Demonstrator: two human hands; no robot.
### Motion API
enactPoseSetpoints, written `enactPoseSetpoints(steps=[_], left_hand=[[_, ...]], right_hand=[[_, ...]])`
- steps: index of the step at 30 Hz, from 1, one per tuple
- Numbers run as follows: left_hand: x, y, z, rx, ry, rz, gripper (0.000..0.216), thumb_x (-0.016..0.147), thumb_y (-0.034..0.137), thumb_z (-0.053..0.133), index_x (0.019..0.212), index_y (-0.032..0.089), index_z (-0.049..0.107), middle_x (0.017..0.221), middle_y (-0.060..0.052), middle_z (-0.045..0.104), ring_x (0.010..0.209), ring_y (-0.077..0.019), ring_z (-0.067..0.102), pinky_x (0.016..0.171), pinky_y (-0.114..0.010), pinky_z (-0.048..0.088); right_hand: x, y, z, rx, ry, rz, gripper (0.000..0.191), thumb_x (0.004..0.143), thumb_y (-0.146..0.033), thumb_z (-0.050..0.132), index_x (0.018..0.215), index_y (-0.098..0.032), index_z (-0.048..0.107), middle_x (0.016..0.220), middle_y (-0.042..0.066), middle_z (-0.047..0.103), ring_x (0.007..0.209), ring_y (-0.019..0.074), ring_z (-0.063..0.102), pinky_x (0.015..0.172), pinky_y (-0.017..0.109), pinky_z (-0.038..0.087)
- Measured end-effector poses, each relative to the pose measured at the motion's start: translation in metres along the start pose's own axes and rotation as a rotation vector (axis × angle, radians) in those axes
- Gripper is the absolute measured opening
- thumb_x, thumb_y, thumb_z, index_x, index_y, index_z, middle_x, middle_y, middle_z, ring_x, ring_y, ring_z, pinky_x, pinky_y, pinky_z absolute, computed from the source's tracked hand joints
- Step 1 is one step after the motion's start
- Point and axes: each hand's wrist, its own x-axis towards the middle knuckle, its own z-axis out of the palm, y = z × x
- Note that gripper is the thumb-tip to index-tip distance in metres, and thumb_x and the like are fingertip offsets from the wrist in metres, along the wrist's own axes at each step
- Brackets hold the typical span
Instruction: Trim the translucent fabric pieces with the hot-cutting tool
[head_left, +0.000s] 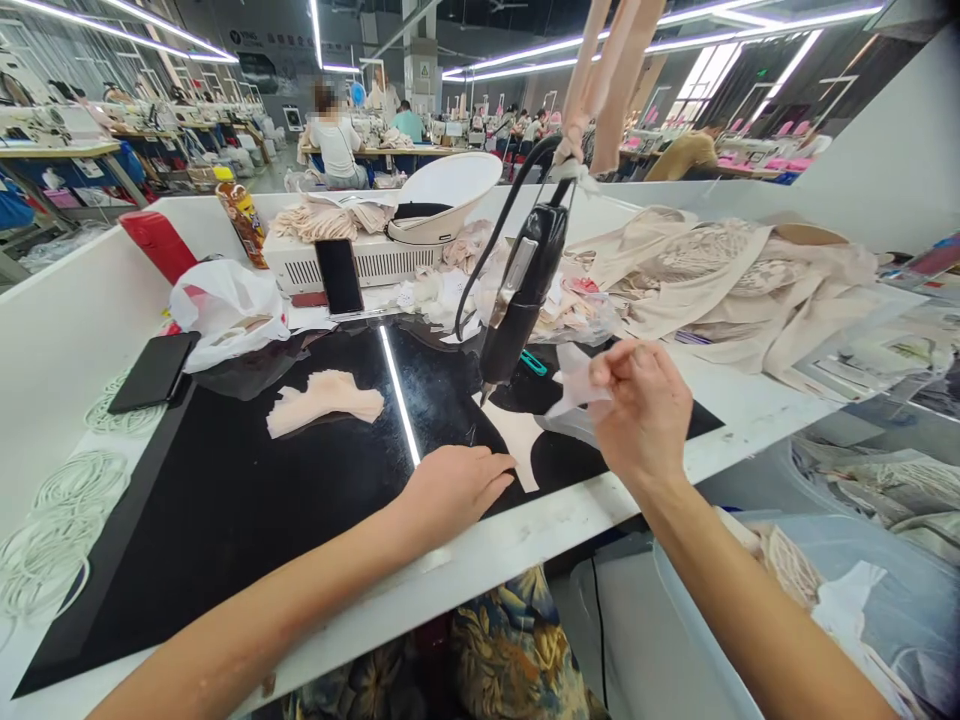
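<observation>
My left hand (457,488) rests low over the black work surface, fingers extended and fingertips at the left edge of a small beige fabric piece (523,440). Raised to the right of it, my right hand (646,405) pinches a thin, whitish, see-through cut piece (576,378). Between and behind the hands hangs a black pen-like tool (529,285) with a cable, its narrow metal tip just above the beige piece's upper end. A stack of similar beige pieces (324,402) lies to the left.
A teal clip (533,362) lies behind the tool. Phones (340,275), a white plastic bag (229,312) and coiled pale cords (71,510) line the back and left. Beige garments (720,265) pile up at right; a translucent bin (840,560) stands below. People sit farther back.
</observation>
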Motion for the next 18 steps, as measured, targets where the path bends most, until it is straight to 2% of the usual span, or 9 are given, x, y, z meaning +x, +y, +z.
enactPoseSetpoints(steps=[3, 5, 7, 10, 13, 16, 18], left_hand=[[-0.001, -0.004, -0.010, -0.281, 0.007, -0.118, 0.030, 0.104, 0.029, 0.044, 0.119, 0.023, 0.070, 0.111, -0.003, 0.075, 0.101, -0.0203, 0.070, 0.091, -0.034, 0.052], [-0.003, -0.007, -0.017, -0.496, 0.045, -0.215, 0.031, 0.104, 0.031, 0.043, 0.115, 0.022, 0.071, 0.108, -0.004, 0.076, 0.099, -0.0190, 0.070, 0.091, -0.033, 0.052], [-0.006, -0.008, -0.025, -0.722, 0.077, -0.301, 0.035, 0.104, 0.037, 0.042, 0.111, 0.019, 0.071, 0.104, -0.006, 0.075, 0.095, -0.0181, 0.069, 0.087, -0.032, 0.053], [-0.013, -0.007, -0.034, -1.017, 0.095, -0.380, 0.043, 0.102, 0.052, 0.046, 0.108, 0.017, 0.071, 0.109, -0.008, 0.073, 0.100, -0.0185, 0.067, 0.089, -0.032, 0.052], [-0.021, -0.002, -0.040, -1.191, 0.092, -0.442, 0.045, 0.090, 0.061, 0.063, 0.097, 0.017, 0.070, 0.095, -0.005, 0.071, 0.092, -0.0163, 0.065, 0.089, -0.031, 0.050], [-0.029, 0.001, -0.044, -1.297, 0.099, -0.506, 0.043, 0.078, 0.055, 0.079, 0.087, 0.015, 0.067, 0.082, -0.002, 0.066, 0.081, -0.0127, 0.060, 0.084, -0.030, 0.049], [-0.036, 0.000, -0.048, -1.320, 0.114, -0.539, 0.040, 0.075, 0.050, 0.083, 0.085, 0.014, 0.067, 0.082, -0.001, 0.064, 0.078, -0.0114, 0.058, 0.080, -0.028, 0.048]], right_hand=[[-0.023, -0.009, -0.008, 0.026, -0.080, 0.032, 0.024, 0.091, -0.047, 0.054, 0.082, -0.026, 0.052, 0.067, -0.001, 0.045, 0.066, 0.0152, 0.049, 0.061, 0.029, 0.043], [-0.037, -0.013, -0.008, 0.043, -0.138, 0.049, 0.026, 0.092, -0.048, 0.054, 0.079, -0.026, 0.053, 0.063, -0.001, 0.044, 0.064, 0.0159, 0.049, 0.060, 0.030, 0.042], [-0.050, -0.013, -0.006, 0.068, -0.195, 0.064, 0.028, 0.092, -0.049, 0.056, 0.077, -0.025, 0.053, 0.060, -0.002, 0.043, 0.062, 0.0162, 0.049, 0.060, 0.031, 0.043], [-0.068, -0.006, 0.001, 0.112, -0.296, 0.102, 0.029, 0.092, -0.049, 0.057, 0.077, -0.024, 0.057, 0.059, -0.002, 0.047, 0.062, 0.0158, 0.050, 0.060, 0.031, 0.043], [-0.084, 0.004, 0.009, 0.134, -0.407, 0.159, 0.028, 0.093, -0.045, 0.059, 0.077, -0.023, 0.062, 0.062, -0.001, 0.054, 0.064, 0.0150, 0.053, 0.064, 0.030, 0.046], [-0.093, 0.010, 0.018, 0.127, -0.487, 0.225, 0.022, 0.093, -0.040, 0.062, 0.081, -0.023, 0.067, 0.069, 0.000, 0.060, 0.067, 0.0130, 0.056, 0.064, 0.027, 0.048], [-0.095, 0.011, 0.023, 0.124, -0.475, 0.278, 0.015, 0.091, -0.039, 0.066, 0.091, -0.024, 0.069, 0.079, 0.000, 0.064, 0.072, 0.0117, 0.059, 0.063, 0.023, 0.049]])
